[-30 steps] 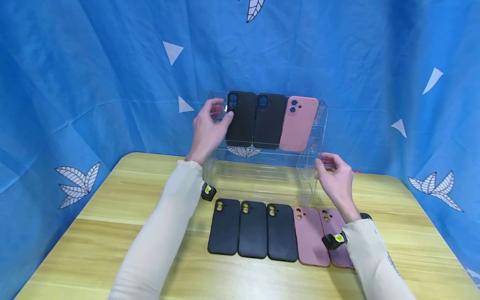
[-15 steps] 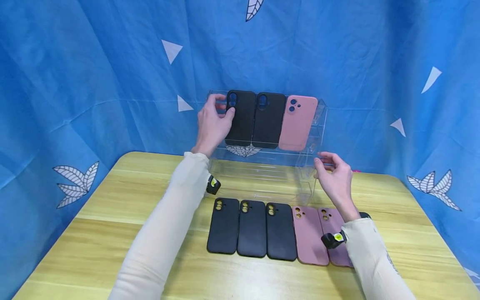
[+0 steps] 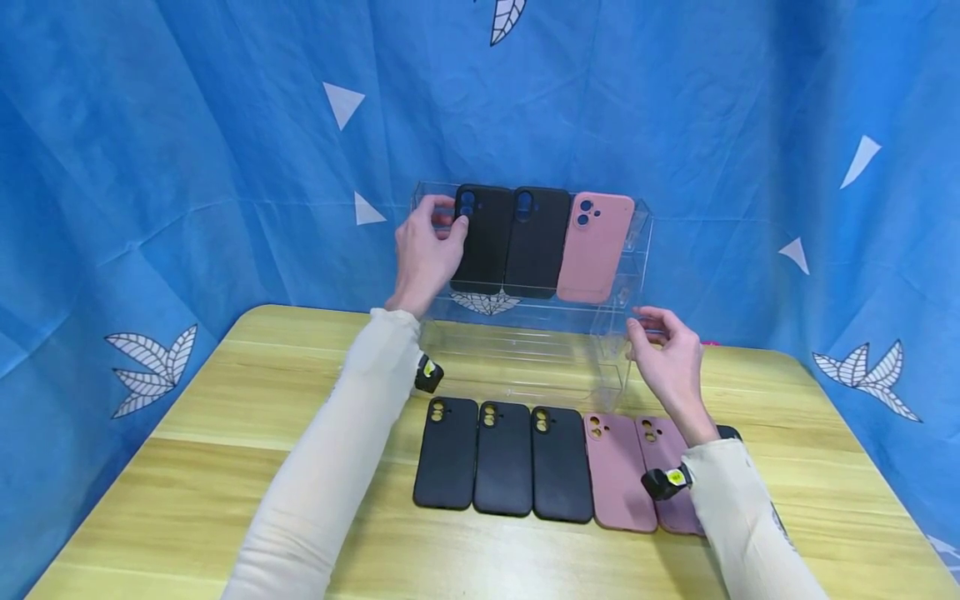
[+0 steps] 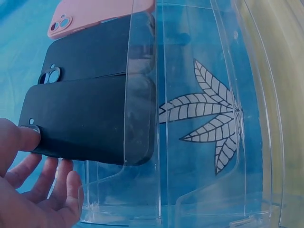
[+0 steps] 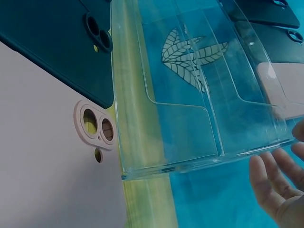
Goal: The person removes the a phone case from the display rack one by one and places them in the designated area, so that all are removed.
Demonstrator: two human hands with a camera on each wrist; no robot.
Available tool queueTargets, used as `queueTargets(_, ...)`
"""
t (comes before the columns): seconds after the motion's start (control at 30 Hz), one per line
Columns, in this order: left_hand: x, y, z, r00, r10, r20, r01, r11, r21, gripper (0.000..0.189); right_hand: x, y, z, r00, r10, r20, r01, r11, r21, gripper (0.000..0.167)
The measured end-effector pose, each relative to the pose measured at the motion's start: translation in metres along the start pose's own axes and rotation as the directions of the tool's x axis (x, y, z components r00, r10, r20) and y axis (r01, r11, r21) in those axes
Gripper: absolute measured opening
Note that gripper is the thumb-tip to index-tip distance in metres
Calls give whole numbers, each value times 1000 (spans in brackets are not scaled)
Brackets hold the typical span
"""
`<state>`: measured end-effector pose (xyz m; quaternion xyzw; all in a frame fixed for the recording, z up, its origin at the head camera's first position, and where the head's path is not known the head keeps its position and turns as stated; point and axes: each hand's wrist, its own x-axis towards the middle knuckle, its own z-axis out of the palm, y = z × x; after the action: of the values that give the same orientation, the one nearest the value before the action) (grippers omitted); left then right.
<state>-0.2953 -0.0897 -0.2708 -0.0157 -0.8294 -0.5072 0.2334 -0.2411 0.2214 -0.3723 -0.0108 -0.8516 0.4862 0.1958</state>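
On the top tier of a clear acrylic display stand (image 3: 517, 315), two black phone cases and a pink phone case (image 3: 596, 248) lean side by side. My left hand (image 3: 426, 250) pinches the leftmost black phone case (image 3: 480, 250) by its upper left edge. In the left wrist view its thumb (image 4: 26, 137) lies over the camera cutout, and the other fingers reach along the edge and partly behind. The middle black phone case (image 3: 537, 246) stands beside it. At the stand's right side, my right hand (image 3: 670, 358) has loosely bent fingers with nothing between them; whether they touch the stand is unclear.
On the wooden table (image 3: 225, 467), in front of the stand, lies a row of black phone cases (image 3: 504, 460) and pink-mauve phone cases (image 3: 621, 475). The right forearm covers part of the row's right end. A blue curtain (image 3: 225, 125) hangs behind.
My left hand has shifted slightly right, its thumb further onto the leftmost black phone case. The right hand has stayed beside the stand.
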Motion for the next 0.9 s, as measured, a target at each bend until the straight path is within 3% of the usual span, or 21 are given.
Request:
queueTargets(0.37, -3, -1, -6, 1000, 13, 4, -12, 998, -69, 28, -2, 2, 0, 1000, -17, 7, 17, 1000, 22, 35)
queueTargets(0.57, -4, -3, -7, 997, 72, -29, -75, 989, -128, 26, -2, 3, 0, 1000, -16, 16, 16, 1000, 16, 35)
queueTargets(0.9, -3, 9, -12, 987, 138, -80, -152, 965, -215, 29, -3, 4, -1, 999, -26, 24, 26, 1000, 12, 36)
